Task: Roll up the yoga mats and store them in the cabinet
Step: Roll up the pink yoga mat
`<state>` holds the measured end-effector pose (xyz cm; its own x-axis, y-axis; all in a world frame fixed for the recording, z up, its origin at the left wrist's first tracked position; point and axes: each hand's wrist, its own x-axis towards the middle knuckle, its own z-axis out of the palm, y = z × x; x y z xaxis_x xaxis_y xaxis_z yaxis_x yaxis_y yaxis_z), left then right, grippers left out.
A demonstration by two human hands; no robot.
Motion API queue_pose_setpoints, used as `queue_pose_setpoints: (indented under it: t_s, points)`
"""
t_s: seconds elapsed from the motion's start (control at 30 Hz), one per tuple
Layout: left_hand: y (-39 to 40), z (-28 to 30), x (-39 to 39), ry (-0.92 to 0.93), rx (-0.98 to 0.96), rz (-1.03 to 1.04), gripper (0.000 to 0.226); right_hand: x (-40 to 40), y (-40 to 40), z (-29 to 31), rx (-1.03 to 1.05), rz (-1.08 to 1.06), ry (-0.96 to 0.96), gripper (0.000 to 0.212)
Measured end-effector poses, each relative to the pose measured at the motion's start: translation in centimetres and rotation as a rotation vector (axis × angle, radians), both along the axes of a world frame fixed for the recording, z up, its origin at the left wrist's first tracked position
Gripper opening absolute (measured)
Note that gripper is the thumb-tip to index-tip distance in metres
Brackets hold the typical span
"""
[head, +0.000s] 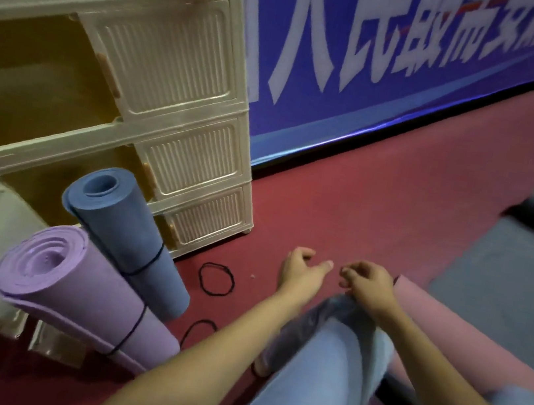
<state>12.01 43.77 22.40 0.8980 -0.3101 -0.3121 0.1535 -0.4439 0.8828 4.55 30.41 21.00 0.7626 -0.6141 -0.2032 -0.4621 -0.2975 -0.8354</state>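
Red floor (pixel 380 198) open ahead to blue banner wall (pixel 417 68). Cabinet (pixel 182 61) far left, doors open; blue mat (pixel 129 233) and purple mat (pixel 85 296) rolled, banded, leaning on it. Pink mat (pixel 440 329) right, grey mat (pixel 518 274) beyond. My left hand (pixel 302 270) fingers loosely apart, empty. My right hand (pixel 367 285) fingers curled; cannot tell if holding.

A blue banner (pixel 383 63) with large white characters runs along the far edge of the red floor (pixel 380 202), on which two black loops (pixel 216 279) lie, nearer than the banner.
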Motion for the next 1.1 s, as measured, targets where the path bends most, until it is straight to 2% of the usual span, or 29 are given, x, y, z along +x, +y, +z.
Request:
queue_pose_setpoints:
  t_s: [0.13, 0.27, 0.33, 0.4, 0.47, 0.57, 0.7, 0.9, 0.97, 1.1]
  points:
    - [-9.3, 4.2, -4.5, -0.215, 0.085, -0.456, 0.041, -5.5, -8.2, 2.6, -0.089, -0.113, 0.103, 0.019]
    - [-15.4, 4.6, -8.3, -0.286, 0.228, -0.771, 0.055, -11.0, -14.9, 2.3, -0.056, -0.209, 0.287, 0.019]
    - [-17.2, 2.4, -8.7, -0.346, 0.382, -0.895, 0.052, -13.3, -17.4, 1.4, -0.052, -0.281, 0.331, 0.021]
    - [-18.4, -1.4, -8.9, -0.431, 0.653, -1.046, 0.044, -15.6, -18.9, -1.3, -0.026, -0.322, 0.398, 0.018]
    - [-19.5, -4.6, -9.1, -0.441, 0.885, -1.214, 0.05, -17.6, -19.5, -4.3, 0.038, -0.324, 0.513, 0.011]
    - [-22.7, -8.4, -9.2, -0.42, 0.961, -1.404, 0.059, -18.8, -21.4, -7.3, 0.088, -0.244, 0.643, 0.024]
    - [-26.1, -12.7, -8.2, -0.399, 1.06, -1.414, 0.055, -18.9, -24.9, -9.4, 0.129, -0.35, 0.632, 0.032]
    - [-31.0, -19.9, -8.0, -0.315, 1.046, -1.405, 0.051, -19.5, -29.0, -13.6, 0.21, -0.365, 0.721, 0.034]
    - [-31.5, -22.5, -8.9, -0.33, 1.035, -1.465, 0.057, -19.2, -29.6, -14.9, 0.232, -0.353, 0.74, 0.035]
    - [-31.9, -27.8, -11.3, -0.271, 0.926, -1.558, 0.08, -18.9, -30.1, -16.8, 0.251, -0.329, 0.753, 0.021]
